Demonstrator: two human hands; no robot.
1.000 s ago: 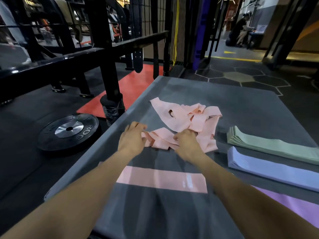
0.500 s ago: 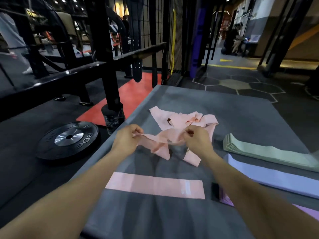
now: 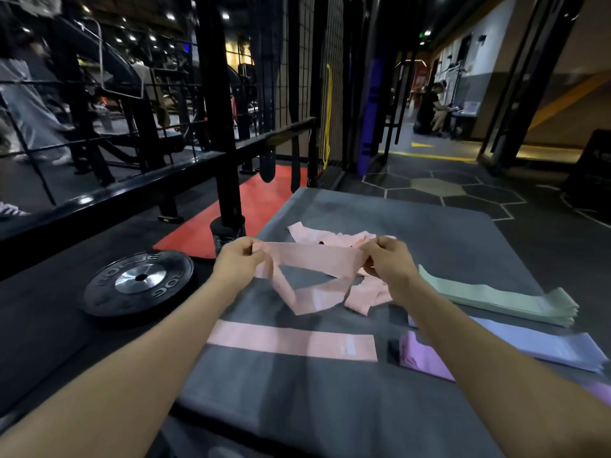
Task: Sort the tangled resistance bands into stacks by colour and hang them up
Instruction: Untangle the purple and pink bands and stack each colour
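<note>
My left hand (image 3: 238,259) pinches one end of a flat, matte pink elastic resistance band (image 3: 310,259); fingers curled over its edge. My right hand (image 3: 383,259) pinches the other end the same way. The band is pulled level between the two hands, raised above the grey padded mat (image 3: 429,233). Its lower half droops in a twisted loop, the tip touching the mat.

Behind the held band, the tangled heap of pink bands (image 3: 330,234) lies crumpled on the mat, partly hidden. Nearer to me, one pink band laid flat (image 3: 291,340) forms a smooth long rectangle, with a small pale label near its right end.

To the right, on the mat: a pale green band stack (image 3: 496,295), layered edges visible; a lavender-blue band stack (image 3: 542,348) just beside it; a lilac-purple band stack (image 3: 426,358), closest, partly under my right forearm.

On the floor to the left, a black round rubber weight plate (image 3: 139,282) with a shiny metal hub.
</note>
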